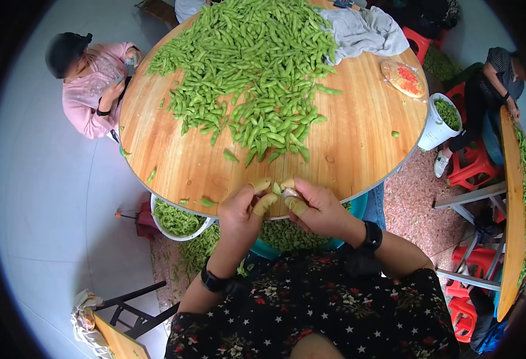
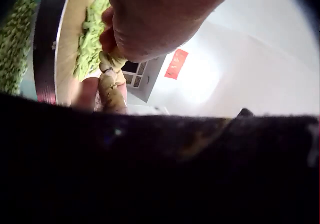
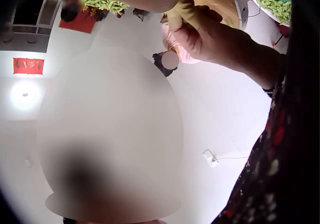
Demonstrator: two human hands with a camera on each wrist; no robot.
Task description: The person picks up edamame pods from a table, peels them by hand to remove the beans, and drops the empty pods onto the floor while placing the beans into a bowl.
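Both hands meet at the near edge of the round wooden table [image 1: 359,143], with yellow covers on several fingertips. My left hand [image 1: 239,210] pinches a green edamame pod [image 1: 277,188] between thumb and finger. From the other side, the curled thumb and finger of my right hand [image 1: 321,209] grip the pod's other end. A pale, shiny bit shows among the right fingers; I cannot tell what it is. Beyond the hands spreads a large heap of edamame pods [image 1: 263,66]. In the left wrist view, the covered fingertips [image 2: 112,91] come together beside the heap.
Below the table edge sits a teal basin [image 1: 338,244] with green beans, beside a white bucket [image 1: 206,226] of green pieces. On the table lie a grey cloth [image 1: 365,30] and a bagged food item [image 1: 403,78]. A person in pink [image 1: 98,90] sits at the left.
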